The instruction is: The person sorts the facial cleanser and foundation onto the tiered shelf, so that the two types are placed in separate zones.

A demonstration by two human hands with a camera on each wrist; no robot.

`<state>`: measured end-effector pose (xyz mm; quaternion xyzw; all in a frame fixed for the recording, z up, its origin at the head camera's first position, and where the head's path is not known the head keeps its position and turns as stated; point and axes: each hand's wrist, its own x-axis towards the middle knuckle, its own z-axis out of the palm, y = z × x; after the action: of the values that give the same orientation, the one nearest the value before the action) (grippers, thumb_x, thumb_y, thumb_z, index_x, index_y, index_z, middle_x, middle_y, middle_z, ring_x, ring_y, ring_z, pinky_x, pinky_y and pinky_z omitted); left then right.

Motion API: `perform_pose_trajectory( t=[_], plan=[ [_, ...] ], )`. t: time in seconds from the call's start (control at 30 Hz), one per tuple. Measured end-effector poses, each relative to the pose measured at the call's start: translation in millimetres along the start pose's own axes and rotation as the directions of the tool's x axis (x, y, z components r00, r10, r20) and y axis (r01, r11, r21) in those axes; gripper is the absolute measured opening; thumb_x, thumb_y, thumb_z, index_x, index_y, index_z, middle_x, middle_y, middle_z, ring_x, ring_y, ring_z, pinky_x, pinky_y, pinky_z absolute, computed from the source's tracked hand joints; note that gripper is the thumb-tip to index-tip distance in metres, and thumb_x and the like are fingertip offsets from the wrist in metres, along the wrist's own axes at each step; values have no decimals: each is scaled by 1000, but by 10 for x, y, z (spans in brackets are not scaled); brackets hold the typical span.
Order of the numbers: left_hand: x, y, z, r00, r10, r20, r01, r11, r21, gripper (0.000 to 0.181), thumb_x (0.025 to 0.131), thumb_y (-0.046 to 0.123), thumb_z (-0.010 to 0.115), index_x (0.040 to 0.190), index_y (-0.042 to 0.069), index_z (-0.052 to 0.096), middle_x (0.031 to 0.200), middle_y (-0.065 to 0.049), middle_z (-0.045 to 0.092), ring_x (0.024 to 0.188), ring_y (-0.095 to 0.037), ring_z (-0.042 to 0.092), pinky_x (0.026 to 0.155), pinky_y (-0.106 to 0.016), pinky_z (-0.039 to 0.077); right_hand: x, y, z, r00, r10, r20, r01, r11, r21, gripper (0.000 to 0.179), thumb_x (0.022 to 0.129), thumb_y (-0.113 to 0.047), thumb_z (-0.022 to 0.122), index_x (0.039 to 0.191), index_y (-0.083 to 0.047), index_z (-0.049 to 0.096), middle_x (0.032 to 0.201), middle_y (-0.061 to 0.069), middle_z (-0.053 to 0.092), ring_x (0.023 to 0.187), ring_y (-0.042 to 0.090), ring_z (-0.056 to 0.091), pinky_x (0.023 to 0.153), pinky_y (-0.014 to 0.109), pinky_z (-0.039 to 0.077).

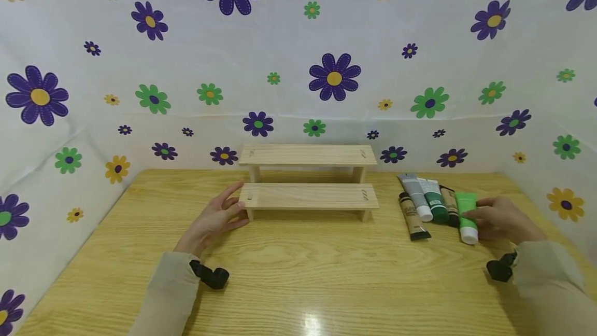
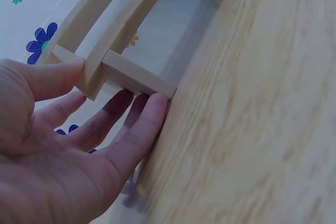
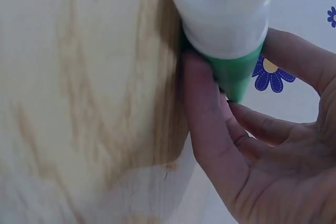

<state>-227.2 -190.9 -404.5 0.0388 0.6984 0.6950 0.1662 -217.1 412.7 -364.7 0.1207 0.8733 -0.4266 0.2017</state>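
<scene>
A pale wooden two-tier display stand (image 1: 310, 196) stands at the table's middle, its taller tier at the back. My left hand (image 1: 216, 219) holds the lower tier's left end. In the left wrist view the thumb (image 2: 58, 77) presses the board's end, and the other fingers reach around to the leg (image 2: 139, 74). On the right, my right hand (image 1: 506, 219) grips a light green squeeze tube (image 1: 466, 204) with a white cap (image 3: 220, 14), thumb and fingers on opposite sides. The tube is at the right end of a group of tubes.
Left of the green tube lie a grey tube (image 1: 412, 191), a white and dark green tube (image 1: 435, 201) and two tan tubes with dark caps, one (image 1: 413, 217) nearer the front. A flower-printed white cloth (image 1: 280, 40) hangs behind the wood-grain table (image 1: 289, 274).
</scene>
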Motion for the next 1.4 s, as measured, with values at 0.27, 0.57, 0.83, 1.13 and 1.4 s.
perform_pose_trajectory(
  t=[0.27,0.57,0.83,1.13,1.4],
  plan=[
    [13,-8,-5,1000,-1,2,1,1000,6,63,110,4,40,165,12,10,158,-31,25,140,-50,34,106,-49,47,-39,77,-92,999,-32,-9,32,999,-8,79,103,-16,56,142,31,6,125,46,42,93,23,63,85,46,60],
    [-42,14,9,1000,21,6,-21,1000,11,65,110,8,43,164,11,9,157,-33,24,140,-50,34,104,-46,49,-128,10,-178,992,-89,-89,91,995,29,80,105,-18,54,145,27,1,121,34,48,87,17,60,79,39,61],
    [-22,-3,24,1000,4,-18,-4,1000,-3,63,110,2,38,165,13,9,157,-32,26,141,-50,33,107,-51,44,-207,-183,-154,967,-162,-197,176,983,53,80,106,-19,53,150,21,0,143,48,22,85,16,60,76,37,62],
    [-48,17,26,999,22,-34,-21,1000,11,62,109,1,39,164,10,12,153,-33,31,139,-50,36,102,-48,50,-314,-478,-92,920,-245,-305,273,960,54,80,106,-22,54,154,16,3,148,44,22,89,14,59,75,37,63],
    [-36,27,35,999,9,-39,-8,1000,23,61,109,0,39,164,10,14,153,-33,33,138,-50,38,102,-47,51,-395,-739,3,896,-255,-363,311,944,105,84,103,-30,61,159,7,9,136,21,39,84,-1,55,74,28,61]
  ],
)
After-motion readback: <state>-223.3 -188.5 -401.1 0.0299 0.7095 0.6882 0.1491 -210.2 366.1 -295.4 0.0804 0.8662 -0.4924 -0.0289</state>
